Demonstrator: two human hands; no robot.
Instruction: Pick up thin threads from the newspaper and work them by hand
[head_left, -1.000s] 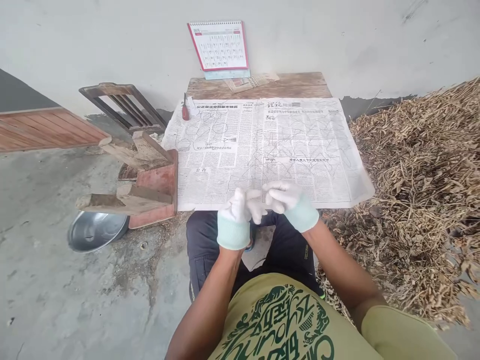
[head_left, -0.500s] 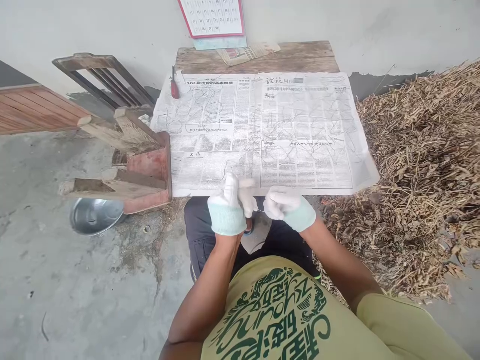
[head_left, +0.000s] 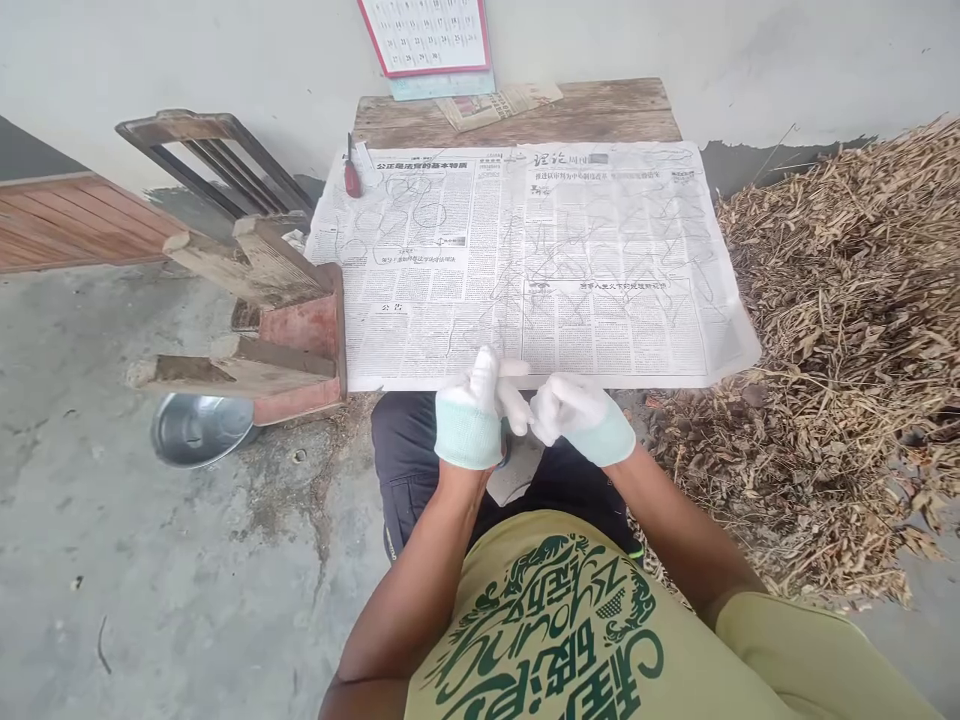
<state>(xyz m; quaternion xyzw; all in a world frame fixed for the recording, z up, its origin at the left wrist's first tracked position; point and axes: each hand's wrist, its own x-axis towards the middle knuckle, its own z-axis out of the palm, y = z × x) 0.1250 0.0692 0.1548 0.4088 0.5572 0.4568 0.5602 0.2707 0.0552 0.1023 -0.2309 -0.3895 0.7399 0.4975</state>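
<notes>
Both of my hands wear white gloves with pale green cuffs, just in front of the newspaper's near edge. My left hand (head_left: 487, 400) has its thumb up and a finger pointing right, while its other fingers curl downward. My right hand (head_left: 568, 408) is closed in a pinch, its fingertips very near or touching the left fingers. Anything between them is too thin to make out now. Thin dark, bent wire-like strands (head_left: 430, 215) are scattered over the newspaper (head_left: 420, 350). A red-handled screwdriver (head_left: 352, 180) lies at its far left corner.
The newspaper covers a wooden table (head_left: 615, 110). An upturned wooden stool (head_left: 300, 330) adjoins its left edge, with a metal basin (head_left: 202, 430) below. A chair (head_left: 217, 165) stands behind. Dry stalks (head_left: 840, 350) are heaped on the right, and a calendar (head_left: 427, 40) hangs at the wall.
My left hand has shifted right, closing the gap to my right hand, which stays nearly in place. A faint thin line between the hands earlier no longer shows. The view has shifted slightly.
</notes>
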